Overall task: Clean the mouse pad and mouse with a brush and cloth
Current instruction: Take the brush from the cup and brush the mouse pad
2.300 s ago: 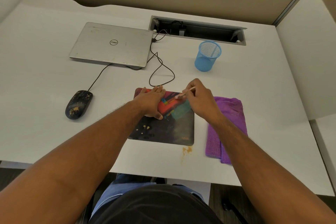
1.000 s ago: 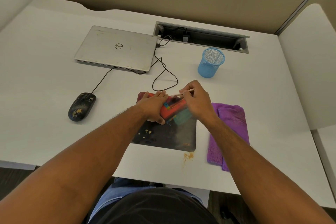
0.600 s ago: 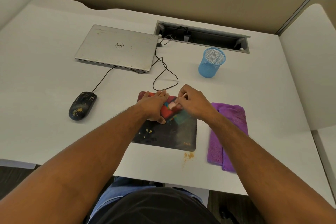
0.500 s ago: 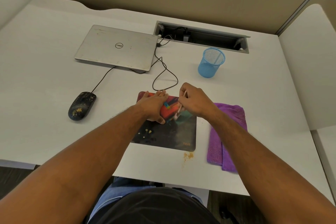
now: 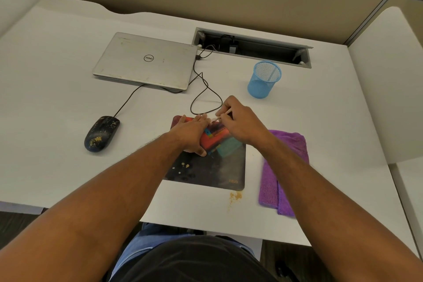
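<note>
A dark mouse pad (image 5: pixel 212 167) with a red and teal print lies at the desk's front centre, with yellowish crumbs near its left side. My left hand (image 5: pixel 191 133) presses flat on its far left part, fingers straight. My right hand (image 5: pixel 240 123) pinches a thin pale brush (image 5: pixel 220 117) whose tip is at the pad's far edge, next to my left fingertips. A black wired mouse (image 5: pixel 101 134) speckled with yellow crumbs sits to the left on the desk. A folded purple cloth (image 5: pixel 283 171) lies right of the pad, partly under my right forearm.
A closed silver laptop (image 5: pixel 146 60) lies at the back left, its black cable (image 5: pixel 206 96) looping toward the pad. A blue mesh cup (image 5: pixel 264 80) stands at the back right, before an open cable tray (image 5: pixel 251 47). Crumbs (image 5: pixel 234 197) lie on the desk by the pad's front corner.
My right hand has swept the brush back and forth over the pad's far part and now holds it at the far edge. My left hand has stayed pressed on the pad.
</note>
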The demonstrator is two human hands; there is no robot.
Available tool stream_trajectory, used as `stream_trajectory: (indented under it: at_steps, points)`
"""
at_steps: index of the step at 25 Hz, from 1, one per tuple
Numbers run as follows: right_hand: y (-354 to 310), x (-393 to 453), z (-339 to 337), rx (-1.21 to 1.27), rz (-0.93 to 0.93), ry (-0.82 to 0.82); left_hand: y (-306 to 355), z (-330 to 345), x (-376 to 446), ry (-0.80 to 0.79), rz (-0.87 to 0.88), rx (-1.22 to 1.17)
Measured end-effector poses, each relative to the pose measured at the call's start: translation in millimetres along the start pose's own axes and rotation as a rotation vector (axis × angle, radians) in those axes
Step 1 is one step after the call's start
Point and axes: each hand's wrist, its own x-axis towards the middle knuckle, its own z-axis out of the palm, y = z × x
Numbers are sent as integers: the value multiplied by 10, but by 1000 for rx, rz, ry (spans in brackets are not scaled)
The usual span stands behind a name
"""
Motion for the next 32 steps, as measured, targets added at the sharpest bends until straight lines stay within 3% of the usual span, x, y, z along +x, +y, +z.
stream_trajectory:
  at_steps: [5, 10, 16, 20, 23, 27, 32]
  points:
    - [57, 51, -69, -162, 72, -60, -3, 10, 4, -8, -4, -9]
    - [21, 53, -58, -12, 22, -49, -10, 23, 31, -15, -11, -6]
    - [136, 123, -291, -261, 147, -53, -48, 55, 63, -14, 3, -9]
    - [41, 68, -204, -40, 29, -53, -43, 57, 69, -11, 1, -6]
    - [93, -8, -135, -85, 35, -95, -42, 52, 73, -9, -1, -5]
    - [216, 15, -334, -268, 101, -4, -57, 56, 76, -21, 10, -1]
    - [305, -76, -253, -208, 178, 68, -53, 58, 86, -23, 13, 14]
